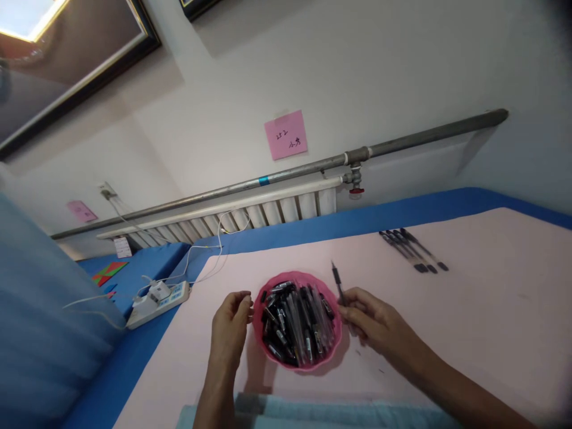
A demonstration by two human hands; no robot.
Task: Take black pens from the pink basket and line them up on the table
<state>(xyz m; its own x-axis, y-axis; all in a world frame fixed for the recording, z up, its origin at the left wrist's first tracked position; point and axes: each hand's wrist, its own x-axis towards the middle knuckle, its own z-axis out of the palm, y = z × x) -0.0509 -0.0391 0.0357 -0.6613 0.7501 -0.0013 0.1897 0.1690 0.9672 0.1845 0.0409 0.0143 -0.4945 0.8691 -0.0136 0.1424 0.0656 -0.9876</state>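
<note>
A pink basket with a wavy rim stands on the pale pink sheet, filled with black pen parts and clear pen barrels. At its right side my right hand is closed on a pen, a clear-barrelled one with a dark grip, its bare tip pointing up and away. My left hand is at the basket's left rim, thumb and fingers curled together. Whether it holds something small or only touches the rim is hidden. Farther right lie several assembled pens side by side, their dark caps toward me.
A white power strip with plugs and cables lies on the blue surface at left. Along the wall run a metal pipe and a white radiator. A blue curtain hangs at far left. Small dark bits lie near the basket.
</note>
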